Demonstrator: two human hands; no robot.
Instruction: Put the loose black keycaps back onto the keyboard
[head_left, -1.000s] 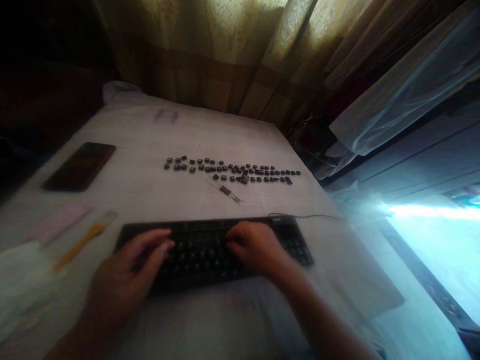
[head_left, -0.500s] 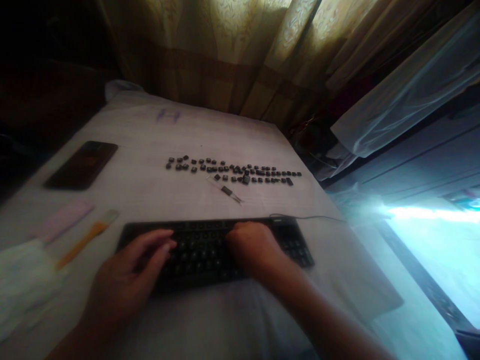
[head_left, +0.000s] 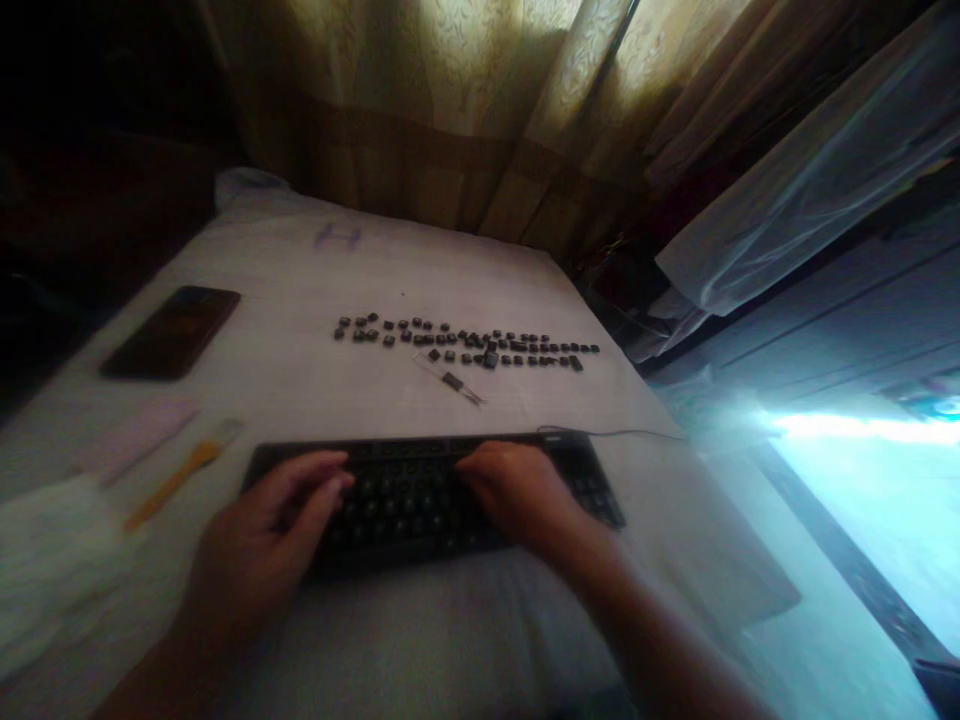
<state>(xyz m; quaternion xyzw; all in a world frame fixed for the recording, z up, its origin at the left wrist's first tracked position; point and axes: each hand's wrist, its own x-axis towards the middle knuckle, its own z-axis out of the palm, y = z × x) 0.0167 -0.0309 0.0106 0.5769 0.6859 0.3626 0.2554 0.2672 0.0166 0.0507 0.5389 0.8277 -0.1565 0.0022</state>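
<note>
A black keyboard (head_left: 420, 500) lies on the white cloth (head_left: 300, 380) near me. My left hand (head_left: 262, 540) rests on its left part, fingers stretched forward and slightly apart. On the right-middle part sits my right hand (head_left: 517, 490), fingers curled down onto the key area; whether it pinches anything is hidden. Beyond the keyboard, several loose black keycaps (head_left: 465, 342) lie in rows. A small thin tool (head_left: 450, 380) lies just in front of them.
A dark phone (head_left: 172, 332) lies at the far left. A pink strip (head_left: 135, 436), an orange-handled brush (head_left: 180, 475) and white crumpled material (head_left: 52, 560) sit at the left. The keyboard cable (head_left: 630, 433) runs right. Curtains hang behind; the surface drops off at the right.
Both hands stay on the keyboard. The right hand's fingers have shifted slightly over the keys. The view has moved a little.
</note>
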